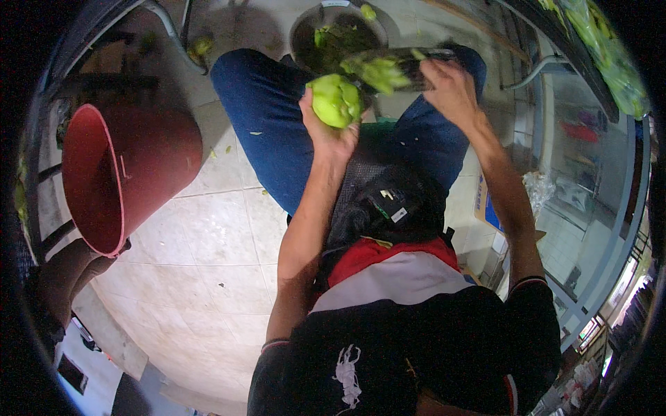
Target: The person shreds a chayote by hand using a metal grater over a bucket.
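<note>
My left hand is closed from below around a pale green, lumpy vegetable with cut-looking facets; its exact kind I cannot tell. To the right, my right hand is closed on what looks like a large knife, smeared by motion. Blurred green pieces show along the blade, between it and the vegetable. Beyond both hands, between my knees, stands a round dark basin with dark matter and green scraps inside.
At the left a red bucket is tipped, with another person's shadowed arm at its rim. Green scraps dot the tiled floor. A glass-sided metal frame stands at right, near bagged green produce.
</note>
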{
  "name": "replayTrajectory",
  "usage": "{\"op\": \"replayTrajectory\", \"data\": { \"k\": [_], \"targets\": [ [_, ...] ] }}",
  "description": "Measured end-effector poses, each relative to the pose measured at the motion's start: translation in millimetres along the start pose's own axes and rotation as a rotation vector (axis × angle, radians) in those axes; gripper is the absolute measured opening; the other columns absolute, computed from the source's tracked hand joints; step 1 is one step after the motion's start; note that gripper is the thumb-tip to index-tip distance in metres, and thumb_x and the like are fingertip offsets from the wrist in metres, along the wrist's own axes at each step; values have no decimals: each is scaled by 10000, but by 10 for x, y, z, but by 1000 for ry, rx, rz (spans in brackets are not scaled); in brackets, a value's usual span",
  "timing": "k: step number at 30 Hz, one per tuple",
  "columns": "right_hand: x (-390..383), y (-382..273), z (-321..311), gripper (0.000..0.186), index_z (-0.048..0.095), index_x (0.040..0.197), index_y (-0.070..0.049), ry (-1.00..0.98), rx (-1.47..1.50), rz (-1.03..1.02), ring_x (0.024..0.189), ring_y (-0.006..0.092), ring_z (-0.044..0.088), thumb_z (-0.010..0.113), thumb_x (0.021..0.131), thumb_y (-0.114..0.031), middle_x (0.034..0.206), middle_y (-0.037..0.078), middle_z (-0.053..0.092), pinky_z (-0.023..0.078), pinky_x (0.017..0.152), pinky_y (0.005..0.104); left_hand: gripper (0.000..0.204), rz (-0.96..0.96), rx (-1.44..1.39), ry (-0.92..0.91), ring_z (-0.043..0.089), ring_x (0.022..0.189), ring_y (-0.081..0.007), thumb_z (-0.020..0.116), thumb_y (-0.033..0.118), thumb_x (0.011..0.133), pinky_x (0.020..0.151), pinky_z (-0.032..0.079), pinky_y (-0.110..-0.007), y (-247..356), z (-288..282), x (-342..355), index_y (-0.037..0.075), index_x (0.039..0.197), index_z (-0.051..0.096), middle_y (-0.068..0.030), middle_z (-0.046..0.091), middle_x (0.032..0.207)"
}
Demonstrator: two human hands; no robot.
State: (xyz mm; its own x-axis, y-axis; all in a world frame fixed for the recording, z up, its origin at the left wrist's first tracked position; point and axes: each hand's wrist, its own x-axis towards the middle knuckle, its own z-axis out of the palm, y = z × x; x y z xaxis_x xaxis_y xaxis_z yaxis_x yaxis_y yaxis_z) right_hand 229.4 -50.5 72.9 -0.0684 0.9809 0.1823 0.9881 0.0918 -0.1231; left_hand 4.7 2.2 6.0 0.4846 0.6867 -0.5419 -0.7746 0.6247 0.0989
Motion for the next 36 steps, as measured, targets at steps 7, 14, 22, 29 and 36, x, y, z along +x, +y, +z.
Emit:
{"op": "replayTrajectory", "data": {
  "k": [7,14,22,29,36],
  "targets": [
    [-86,-748,-135,141,560,784,-95,7,32,-307,725,198,620,673,703,-121,743,27,560,475,647,341,541,-64,-48,-228,651,839,-284,486,550,902,765,544,-413,87,-392,279,48,1053,622,-125,673,946],
    [-20,-862,-109,72,552,771,-110,-37,-27,-381,725,192,634,595,764,-168,762,31,573,477,668,343,537,75,139,-133,651,831,-255,473,549,911,754,541,-393,48,-388,316,53,1050,623,-118,672,936],
    [-84,-807,11,114,539,771,-108,-12,-15,-326,711,198,601,637,717,-132,725,26,531,457,668,341,485,50,75,-110,645,814,-254,489,515,917,756,543,-389,33,-308,264,67,1049,620,-97,668,934],
    [110,-192,22,245,615,1030,-96,-212,-142,317,856,345,661,627,789,-142,985,115,682,542,709,461,453,35,-22,-1,640,925,-273,512,502,901,792,558,-447,-21,18,-12,113,1115,600,-91,647,1064],
    [-176,-613,-144,230,610,894,-84,-73,-3,-209,762,238,637,679,675,-97,847,64,612,523,675,374,508,65,35,-124,636,896,-288,471,541,909,778,541,-413,10,-114,12,73,1054,605,-116,652,993]
  ]
}}
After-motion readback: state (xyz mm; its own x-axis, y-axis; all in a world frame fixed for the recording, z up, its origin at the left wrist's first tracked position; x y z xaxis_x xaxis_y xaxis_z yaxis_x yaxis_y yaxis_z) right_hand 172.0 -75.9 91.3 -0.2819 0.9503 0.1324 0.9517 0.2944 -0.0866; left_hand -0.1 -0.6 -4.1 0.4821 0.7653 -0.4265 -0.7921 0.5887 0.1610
